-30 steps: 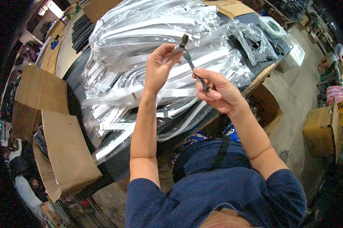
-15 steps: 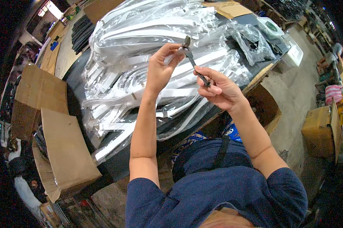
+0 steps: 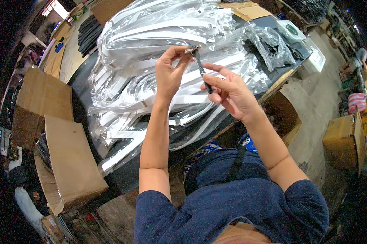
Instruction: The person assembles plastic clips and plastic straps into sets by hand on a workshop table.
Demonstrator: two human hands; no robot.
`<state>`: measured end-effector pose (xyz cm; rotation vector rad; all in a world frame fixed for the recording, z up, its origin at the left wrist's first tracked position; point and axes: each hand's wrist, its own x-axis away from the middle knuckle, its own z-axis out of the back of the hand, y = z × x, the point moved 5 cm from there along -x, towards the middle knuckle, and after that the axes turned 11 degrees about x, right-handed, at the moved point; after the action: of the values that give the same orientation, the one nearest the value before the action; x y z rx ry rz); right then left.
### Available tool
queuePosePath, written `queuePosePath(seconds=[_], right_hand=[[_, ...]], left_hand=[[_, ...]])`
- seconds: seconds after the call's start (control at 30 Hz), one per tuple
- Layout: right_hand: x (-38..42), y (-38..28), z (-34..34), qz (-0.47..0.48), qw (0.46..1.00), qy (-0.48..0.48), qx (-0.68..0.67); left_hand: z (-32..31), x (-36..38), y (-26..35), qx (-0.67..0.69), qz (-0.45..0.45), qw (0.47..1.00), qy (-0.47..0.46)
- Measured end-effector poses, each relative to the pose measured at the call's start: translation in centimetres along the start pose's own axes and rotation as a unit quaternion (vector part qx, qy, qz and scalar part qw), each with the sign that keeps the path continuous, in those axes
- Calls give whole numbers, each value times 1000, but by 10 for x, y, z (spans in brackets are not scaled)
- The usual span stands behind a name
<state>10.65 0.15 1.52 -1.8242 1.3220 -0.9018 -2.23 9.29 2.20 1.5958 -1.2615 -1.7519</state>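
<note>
Above a pile of plastic-bagged white belts (image 3: 159,36), I hold up a narrow black strip (image 3: 199,65) with a shiny metal piece (image 3: 192,51), like a small buckle, at its upper end. My left hand (image 3: 170,69) pinches the metal piece between thumb and fingertips. Lower down, my right hand (image 3: 228,87) has thumb and fingers closed on the strip, its index finger raised away from it. The strip slants from upper left to lower right. The exact shape of the metal piece is too small to make out.
An open cardboard box (image 3: 71,158) stands at the table's left, and another (image 3: 283,116) is under its right edge. A bag with black contents (image 3: 271,46) and a white scale (image 3: 291,30) sit at the far right. Black strips (image 3: 89,34) are stacked behind left.
Both hands have shifted slightly left. The metal end has tipped toward my left hand, and my right index finger has lifted off the strip.
</note>
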Motion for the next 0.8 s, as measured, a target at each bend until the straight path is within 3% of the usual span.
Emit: queuePosePath(seconds=[0.07,0.23,0.6,0.8], right_hand=[[4,-2,1,71,995,36,53],[1,5,3,92,994,28,45],[-33,-13,16,219,969,73,87],[-34,-10,12,221,965,71,126]], left_hand=[[1,0,6,-6,-19,1000,21],[-1,0,9,22,-43,998,37],[-9,2,5,41,8,999,-17],[-8,1,5,3,11,1000,4]])
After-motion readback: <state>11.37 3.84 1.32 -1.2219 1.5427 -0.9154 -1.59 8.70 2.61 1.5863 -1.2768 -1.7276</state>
